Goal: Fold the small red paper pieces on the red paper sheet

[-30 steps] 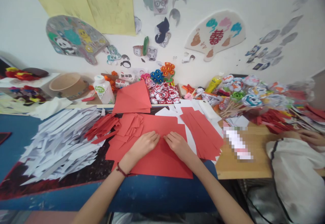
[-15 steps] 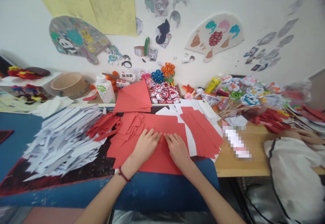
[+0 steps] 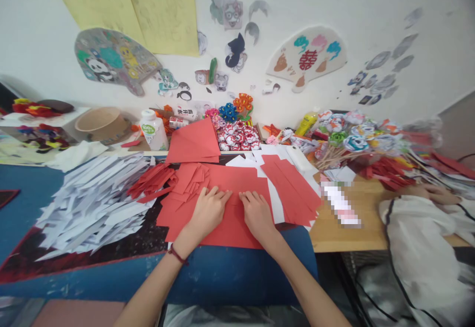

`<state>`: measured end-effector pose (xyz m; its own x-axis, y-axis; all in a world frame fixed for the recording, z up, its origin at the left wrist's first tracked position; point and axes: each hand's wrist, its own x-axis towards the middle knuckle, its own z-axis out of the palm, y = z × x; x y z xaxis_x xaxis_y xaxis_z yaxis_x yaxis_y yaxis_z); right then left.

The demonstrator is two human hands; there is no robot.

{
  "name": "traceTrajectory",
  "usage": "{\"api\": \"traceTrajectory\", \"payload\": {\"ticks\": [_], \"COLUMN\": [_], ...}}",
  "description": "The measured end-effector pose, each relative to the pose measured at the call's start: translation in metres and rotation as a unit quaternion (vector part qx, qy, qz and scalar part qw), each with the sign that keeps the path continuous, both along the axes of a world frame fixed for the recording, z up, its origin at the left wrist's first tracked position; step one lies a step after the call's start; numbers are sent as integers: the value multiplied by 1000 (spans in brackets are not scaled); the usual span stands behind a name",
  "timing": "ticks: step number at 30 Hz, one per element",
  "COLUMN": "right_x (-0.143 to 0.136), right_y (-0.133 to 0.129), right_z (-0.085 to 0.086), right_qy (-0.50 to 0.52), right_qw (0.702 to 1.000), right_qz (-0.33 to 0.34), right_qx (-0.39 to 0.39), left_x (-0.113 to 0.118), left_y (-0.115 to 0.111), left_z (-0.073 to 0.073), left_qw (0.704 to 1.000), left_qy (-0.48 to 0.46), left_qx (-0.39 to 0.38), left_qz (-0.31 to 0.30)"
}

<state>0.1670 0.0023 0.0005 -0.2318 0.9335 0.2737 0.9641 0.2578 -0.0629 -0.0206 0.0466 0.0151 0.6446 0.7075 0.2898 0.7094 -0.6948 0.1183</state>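
Rests the left hand (image 3: 210, 210) and the right hand (image 3: 257, 213) on the large red sheet (image 3: 237, 230), with fingertips turned inward toward each other over its middle. Shows, between the two sets of fingertips, a small red piece of paper (image 3: 235, 198), lying on the sheet, red on red and partly covered. Lies right of the left fingertips and left of the right ones, about equally close to both, with neither hand clearly nearer. Seems to run lengthwise from left to right, roughly along the sheet's near edge, with one end toward each hand; cannot tell exactly, with fingers hiding the ends. Brings the fingers of each hand close together, with a narrow gap between left and right; cannot tell whether either hand pinches the piece or only presses it down. Has, on the sheet's left part, a loose heap of cut red pieces (image 3: 191, 181), and past its left edge a bunch of narrow red strips (image 3: 152, 181) and a broad heap of white strips (image 3: 96, 203). Has, just beside its right edge, a fan of longer red strips (image 3: 291, 188) over white paper (image 3: 276, 203), slanting with far ends toward the left. Shows, well to its right, a co-worker's pale sleeve (image 3: 415, 228).
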Motion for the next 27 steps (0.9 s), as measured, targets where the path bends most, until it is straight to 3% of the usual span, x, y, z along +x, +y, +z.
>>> {"api": "traceTrajectory", "payload": {"ticks": [6, 12, 20, 27], "right_x": [14, 29, 26, 30], "right_y": [2, 4, 9, 10], "right_z": [6, 7, 2, -3], "right_qy": [68, 70, 126, 165], "right_qw": [996, 992, 990, 980], "right_qz": [53, 102, 51, 88], "right_qx": [10, 11, 42, 61], "left_x": [-23, -22, -12, -11], "left_y": [15, 19, 10, 9], "left_z": [5, -3, 1, 2], "left_qw": [998, 994, 996, 992], "left_qy": [3, 7, -76, -99], "left_qx": [-24, -2, -47, -76], "left_qz": [-64, -113, -7, 8]}}
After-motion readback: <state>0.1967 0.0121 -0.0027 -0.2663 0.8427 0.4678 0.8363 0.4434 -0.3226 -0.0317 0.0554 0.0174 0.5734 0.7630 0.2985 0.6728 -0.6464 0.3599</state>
